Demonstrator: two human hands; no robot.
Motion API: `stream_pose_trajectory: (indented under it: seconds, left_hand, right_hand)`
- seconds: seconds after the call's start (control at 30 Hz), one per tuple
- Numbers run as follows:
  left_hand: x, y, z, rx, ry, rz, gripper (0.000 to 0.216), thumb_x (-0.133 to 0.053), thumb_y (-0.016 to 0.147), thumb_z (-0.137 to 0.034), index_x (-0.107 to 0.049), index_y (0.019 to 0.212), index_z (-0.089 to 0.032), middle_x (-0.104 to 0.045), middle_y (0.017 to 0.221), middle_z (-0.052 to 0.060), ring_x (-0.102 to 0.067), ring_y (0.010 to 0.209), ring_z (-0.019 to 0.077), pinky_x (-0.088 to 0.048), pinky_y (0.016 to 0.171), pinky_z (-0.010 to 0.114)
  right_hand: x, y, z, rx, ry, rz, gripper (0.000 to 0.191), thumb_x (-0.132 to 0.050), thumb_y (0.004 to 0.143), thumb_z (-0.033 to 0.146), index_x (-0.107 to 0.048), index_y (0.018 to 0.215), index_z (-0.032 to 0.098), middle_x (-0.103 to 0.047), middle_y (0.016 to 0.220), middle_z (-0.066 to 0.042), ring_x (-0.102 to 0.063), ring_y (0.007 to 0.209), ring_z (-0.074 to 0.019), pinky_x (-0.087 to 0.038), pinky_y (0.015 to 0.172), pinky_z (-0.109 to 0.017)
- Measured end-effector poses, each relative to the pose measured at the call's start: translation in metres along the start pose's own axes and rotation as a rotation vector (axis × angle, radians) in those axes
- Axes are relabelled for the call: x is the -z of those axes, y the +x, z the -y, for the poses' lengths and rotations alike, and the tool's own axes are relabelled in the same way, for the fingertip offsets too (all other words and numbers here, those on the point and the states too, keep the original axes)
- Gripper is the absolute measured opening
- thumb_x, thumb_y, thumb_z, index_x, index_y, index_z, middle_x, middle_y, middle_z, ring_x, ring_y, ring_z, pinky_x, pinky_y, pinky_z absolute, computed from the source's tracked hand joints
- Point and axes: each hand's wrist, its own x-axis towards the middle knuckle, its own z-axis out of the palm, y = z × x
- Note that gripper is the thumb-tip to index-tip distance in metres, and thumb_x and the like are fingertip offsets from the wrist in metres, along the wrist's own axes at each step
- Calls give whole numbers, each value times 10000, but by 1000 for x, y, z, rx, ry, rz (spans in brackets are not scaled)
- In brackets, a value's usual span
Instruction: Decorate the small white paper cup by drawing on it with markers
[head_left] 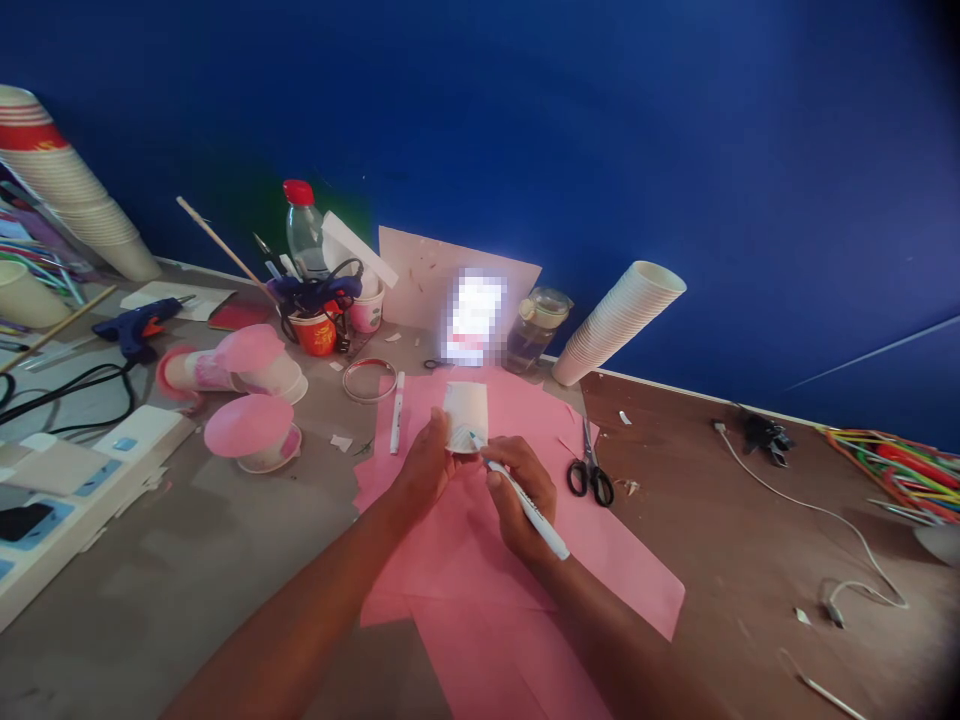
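Note:
My left hand (427, 460) is closed around a white paper cup (466, 405), tilted over pink paper (450, 560). Between the fingers of my right hand (523, 495) is a white marker (541, 522), its tip at the lower part of the cup. Faint marks show on the cup near that tip. A second white marker (397, 415) lies on the left part of the paper. To the right of my right hand rest black-handled scissors (590, 468).
Pink-topped paper cup pieces (251, 430), a power strip (82, 490) and a glue gun (135, 328) are at left. Behind stand a lit phone (474, 315), a glass jar (534, 328) and a leaning cup stack (619, 320). A cable (810, 503) and colourful sticks (900, 470) lie right.

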Motion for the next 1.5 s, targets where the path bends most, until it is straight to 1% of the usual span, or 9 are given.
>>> stream_pose_trajectory:
  seconds: [0.23, 0.4, 0.63, 0.73, 0.9, 1.03, 1.27, 1.37, 1.5]
  left_hand:
    - [3, 1, 2, -6, 17, 8, 592, -488, 829, -674, -637, 1041, -141, -701, 907, 113, -651, 936, 242, -524, 763, 330]
    - [3, 2, 2, -2, 12, -18, 623, -445, 823, -711, -642, 1009, -150, -701, 886, 104, -652, 906, 230, -516, 763, 322]
    - [3, 1, 3, -11, 16, -14, 634, -481, 834, -674, -625, 1121, -127, -702, 917, 112, -644, 949, 236, -508, 809, 338]
    - [2, 0, 2, -13, 20, -14, 629, -479, 839, -668, -628, 1136, -133, -705, 917, 109, -644, 942, 238, -506, 800, 335]
    - [1, -1, 1, -25, 27, -3, 639, -463, 827, -698, -641, 1072, -135, -706, 912, 105, -649, 886, 223, -501, 756, 323]
    - [0, -1, 1, -17, 31, -26, 639, -463, 816, -712, -645, 1039, -142, -707, 928, 98, -647, 860, 207, -489, 748, 315]
    - [-2, -3, -1, -5, 16, -36, 599, -488, 827, -680, -634, 1046, -142, -702, 976, 113, -646, 903, 220, -492, 756, 319]
    - [-3, -3, -2, -5, 4, -36, 577, -511, 834, -649, -631, 1071, -136, -702, 999, 124, -649, 948, 233, -500, 797, 335]
    - [-3, -1, -2, 0, -33, -55, 582, -525, 833, -638, -640, 1102, -135, -712, 968, 131, -653, 1004, 268, -509, 862, 379]
  right_hand:
    - [-1, -1, -2, -17, -36, -37, 185, -521, 888, 186, -647, 1018, 223, -644, 867, -52, -602, 786, -181, -491, 686, -334]
    - [-1, 0, -1, -24, -38, -28, 179, -520, 886, 193, -649, 1007, 223, -646, 871, -55, -611, 797, -188, -500, 693, -343]
    - [0, 1, 2, -18, -58, 16, 199, -521, 884, 181, -658, 1019, 232, -659, 888, -60, -622, 816, -193, -511, 706, -356]
    - [0, 2, 1, -19, -69, 23, 209, -518, 885, 180, -664, 1026, 232, -656, 888, -62, -623, 821, -195, -513, 712, -361]
    - [-1, 2, 0, -6, -70, 27, 232, -522, 878, 156, -662, 1046, 231, -643, 892, -64, -613, 818, -189, -508, 704, -353]
    - [-1, 2, 0, 7, -85, 27, 239, -530, 872, 148, -658, 1055, 232, -636, 892, -61, -609, 813, -184, -509, 695, -346]
    - [-1, 3, 1, 0, -100, 34, 236, -525, 872, 151, -665, 1046, 226, -640, 874, -61, -613, 803, -185, -513, 691, -344]
    - [-1, 3, 1, -8, -100, 29, 230, -528, 869, 151, -668, 1035, 228, -652, 875, -63, -619, 803, -188, -517, 690, -345]
    - [-1, 2, 1, -32, -83, 29, 206, -527, 871, 168, -681, 993, 229, -666, 880, -64, -629, 820, -196, -520, 718, -357]
